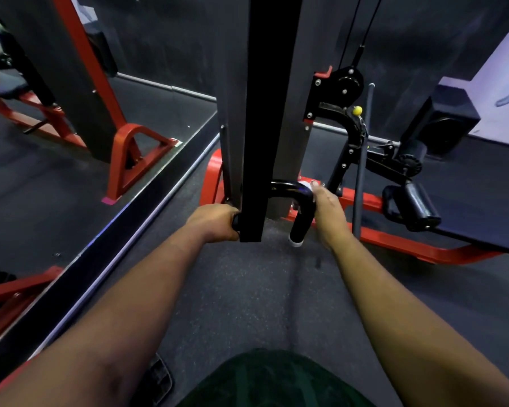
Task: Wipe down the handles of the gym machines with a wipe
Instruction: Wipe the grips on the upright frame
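A dark green garment [274, 377] on the person's lap fills the near edge of the view, with 2 bare forearms extending away from it over the speckled rubber floor [247, 289].

The left hand [215, 221] grips the left handle [235, 221] of the machine; its fingers are curled fully round the grip, most of which is hidden behind the black upright column [262, 113] at centre.

The right hand [328, 212] lies against the right side of the curved black handle [301, 207]. Its fingers point to the far side and press a white wipe [305, 186] onto the bend of the bar. Only a small part of the wipe shows at the fingertips; how far the fingers wrap the bar cannot be told. The near end of this handle points down and carries a pale end cap [296, 240].

The red base frame [394, 239] runs along the floor to the right. A black roller pad [417, 207] sits above it. A pulley [347, 83] with 2 cables stands far right of the column, with a yellow knob [357, 110] just below it. A wall mirror [71, 113] on the left reflects red framework.
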Demonstrator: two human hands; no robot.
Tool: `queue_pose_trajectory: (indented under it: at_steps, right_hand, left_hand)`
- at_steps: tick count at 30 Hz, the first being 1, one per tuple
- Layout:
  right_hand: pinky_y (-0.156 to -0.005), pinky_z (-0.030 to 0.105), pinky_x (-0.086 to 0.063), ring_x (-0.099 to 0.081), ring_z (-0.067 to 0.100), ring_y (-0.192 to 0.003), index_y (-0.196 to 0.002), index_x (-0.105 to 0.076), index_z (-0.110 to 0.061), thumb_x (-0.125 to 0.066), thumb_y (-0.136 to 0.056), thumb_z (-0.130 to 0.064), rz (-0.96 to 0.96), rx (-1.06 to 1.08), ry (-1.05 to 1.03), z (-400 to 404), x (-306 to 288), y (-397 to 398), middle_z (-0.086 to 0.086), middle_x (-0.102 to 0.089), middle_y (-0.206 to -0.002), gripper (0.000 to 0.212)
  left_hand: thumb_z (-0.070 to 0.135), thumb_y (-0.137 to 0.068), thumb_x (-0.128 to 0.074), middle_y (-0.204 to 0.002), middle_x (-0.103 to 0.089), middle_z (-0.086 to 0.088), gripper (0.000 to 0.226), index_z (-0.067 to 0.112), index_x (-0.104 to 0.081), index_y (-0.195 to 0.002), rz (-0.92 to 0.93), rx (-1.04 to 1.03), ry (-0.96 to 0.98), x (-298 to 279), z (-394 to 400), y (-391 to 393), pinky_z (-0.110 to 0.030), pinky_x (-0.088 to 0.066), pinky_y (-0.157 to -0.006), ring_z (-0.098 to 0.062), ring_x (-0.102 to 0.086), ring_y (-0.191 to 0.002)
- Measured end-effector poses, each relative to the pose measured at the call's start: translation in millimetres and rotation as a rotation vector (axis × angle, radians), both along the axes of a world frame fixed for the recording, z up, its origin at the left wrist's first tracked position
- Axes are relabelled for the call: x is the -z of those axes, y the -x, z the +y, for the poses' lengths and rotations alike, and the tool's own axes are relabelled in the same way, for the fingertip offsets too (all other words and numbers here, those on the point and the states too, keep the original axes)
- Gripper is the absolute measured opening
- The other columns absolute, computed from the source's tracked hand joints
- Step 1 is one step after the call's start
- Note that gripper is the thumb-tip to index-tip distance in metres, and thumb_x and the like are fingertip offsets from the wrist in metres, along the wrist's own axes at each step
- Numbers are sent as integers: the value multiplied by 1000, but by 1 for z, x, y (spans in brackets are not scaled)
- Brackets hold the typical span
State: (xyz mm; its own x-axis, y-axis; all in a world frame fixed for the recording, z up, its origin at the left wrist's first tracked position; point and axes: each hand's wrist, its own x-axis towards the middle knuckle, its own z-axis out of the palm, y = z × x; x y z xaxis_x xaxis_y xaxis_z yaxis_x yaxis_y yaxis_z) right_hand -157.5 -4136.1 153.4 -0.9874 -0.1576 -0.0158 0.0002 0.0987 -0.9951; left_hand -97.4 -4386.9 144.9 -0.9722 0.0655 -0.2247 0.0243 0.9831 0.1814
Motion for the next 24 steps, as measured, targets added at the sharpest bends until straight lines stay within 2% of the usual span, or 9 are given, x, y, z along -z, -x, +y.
queue_pose_trajectory:
  at_steps: [3,5,7,11,13,16,20,21,24]
  right_hand:
    - [-69,25,-49,-67,6,-73,-90,-76,-17,-43,-105,-28,-225,26,143,10,31,-12,-5,-75,-83,38]
    - [-74,31,-45,-64,13,-79,-90,-79,-19,-49,-98,-31,-304,-13,125,14,49,-21,-2,-74,-88,34]
    - [-69,35,-42,-58,21,-80,-90,-79,-18,-50,-93,-32,-336,-33,95,13,52,-28,4,-71,-89,33]
    - [-62,26,-52,-66,18,-66,-77,-74,-12,-42,-100,-21,-310,56,177,-1,17,-22,4,-73,-69,40]
    - [-59,23,-51,-66,16,-60,-78,-70,-12,-42,-104,-27,-244,119,173,-8,-5,-8,3,-71,-63,41]
    - [-73,23,-48,-66,10,-72,-85,-75,-15,-32,-107,-51,44,-60,-111,-15,-27,3,-2,-72,-73,60]
    - [-84,20,-46,-63,-2,-95,-105,-70,-19,-34,-106,-43,369,-32,-191,-17,-6,-8,-8,-70,-99,42]
    - [-86,20,-45,-62,-4,-96,-109,-68,-20,-35,-107,-41,355,-5,-173,-14,2,-11,-11,-68,-101,39]
    - [-81,15,-46,-64,-8,-86,-104,-69,-16,-32,-111,-37,82,76,-3,-7,13,-16,-11,-70,-94,43]
  left_hand:
    - [40,-75,-72,-79,-59,8,22,31,-52,-76,19,20,-4,-1,1,-2,-32,-52,-70,-21,-66,-86]
    - [41,-75,-71,-80,-59,10,20,33,-54,-80,23,22,-2,-2,1,-4,-30,-48,-68,-21,-67,-88]
    - [43,-75,-72,-82,-59,10,21,34,-54,-81,19,17,-2,-2,2,-5,-30,-45,-67,-21,-67,-89]
    - [45,-77,-72,-86,-65,6,27,30,-49,-76,30,14,-9,-2,3,-8,-30,-43,-67,-23,-68,-92]
    - [47,-77,-71,-91,-68,3,28,30,-49,-76,51,21,-4,-3,3,-7,-30,-41,-67,-25,-68,-94]
    - [44,-79,-72,-90,-64,2,29,29,-47,-72,45,2,9,-5,4,-6,-30,-41,-69,-25,-67,-95]
    - [40,-78,-72,-80,-54,8,27,29,-48,-71,47,-9,10,-5,3,-2,-30,-42,-68,-25,-67,-93]
    - [40,-78,-72,-81,-55,8,25,28,-50,-73,51,-5,14,-4,3,-2,-30,-43,-68,-25,-67,-93]
    - [42,-77,-71,-88,-64,5,21,28,-58,-85,66,19,25,-3,3,-4,-31,-48,-69,-24,-67,-94]
